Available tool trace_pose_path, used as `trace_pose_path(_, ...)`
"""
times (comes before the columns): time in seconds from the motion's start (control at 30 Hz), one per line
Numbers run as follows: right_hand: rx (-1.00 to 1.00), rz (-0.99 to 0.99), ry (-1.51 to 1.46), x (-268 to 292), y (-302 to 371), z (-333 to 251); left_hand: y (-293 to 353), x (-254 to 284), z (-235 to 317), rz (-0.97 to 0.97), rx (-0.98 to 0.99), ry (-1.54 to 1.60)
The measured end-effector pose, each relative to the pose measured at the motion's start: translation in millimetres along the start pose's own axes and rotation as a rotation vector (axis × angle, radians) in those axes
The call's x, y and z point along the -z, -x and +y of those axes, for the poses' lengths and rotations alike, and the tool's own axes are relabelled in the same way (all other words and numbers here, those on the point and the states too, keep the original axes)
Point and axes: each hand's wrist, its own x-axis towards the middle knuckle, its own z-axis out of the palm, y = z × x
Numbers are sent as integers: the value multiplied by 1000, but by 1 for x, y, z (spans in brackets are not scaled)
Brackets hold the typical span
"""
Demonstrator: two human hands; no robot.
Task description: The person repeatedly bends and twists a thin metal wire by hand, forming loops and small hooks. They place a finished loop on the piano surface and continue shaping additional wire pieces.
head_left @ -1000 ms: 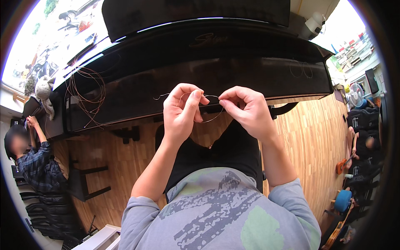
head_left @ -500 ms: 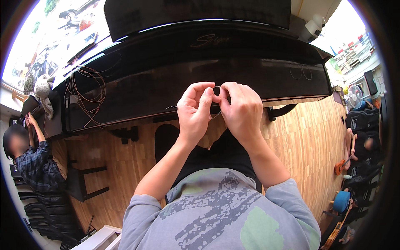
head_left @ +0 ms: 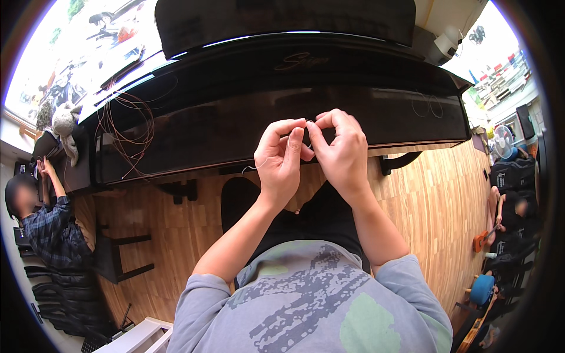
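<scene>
Both of my hands meet at the fingertips, in front of the black piano's closed lid [head_left: 206, 138]. Thumb and index finger of my left hand [head_left: 278, 165] pinch a thin wire string [head_left: 249, 169], whose pale end sticks out past the left side of the palm. My right hand [head_left: 344, 156] is closed too, its thumb and index finger on the same string where it bends between the hands. Fingers hide most of its length. On the lid's left part lies a loose coil of copper-coloured string [head_left: 152, 134]; a smaller pale coil [head_left: 441, 112] rests at the right.
A grey plush toy [head_left: 63, 120] sits at the piano's left end, near a seated person in a checked shirt [head_left: 50, 226]. Other people sit at far right, with a small orange guitar [head_left: 481, 242], a blue-topped stool [head_left: 482, 289] and a fan [head_left: 502, 141].
My right hand has turned and its fingers have shifted on the string. The string's bend between the hands looks smaller. My left hand keeps its pinch, slightly further right.
</scene>
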Motion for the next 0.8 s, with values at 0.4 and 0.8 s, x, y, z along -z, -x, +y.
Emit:
trace_pose_path(0.4, -536, -230, -832, 8, 4, 1, -2, 3, 8, 8, 7, 267)
trace_pose_path(0.8, -548, -383, -925, 30, -7, 3, -12, 26, 26, -95, 219, 444)
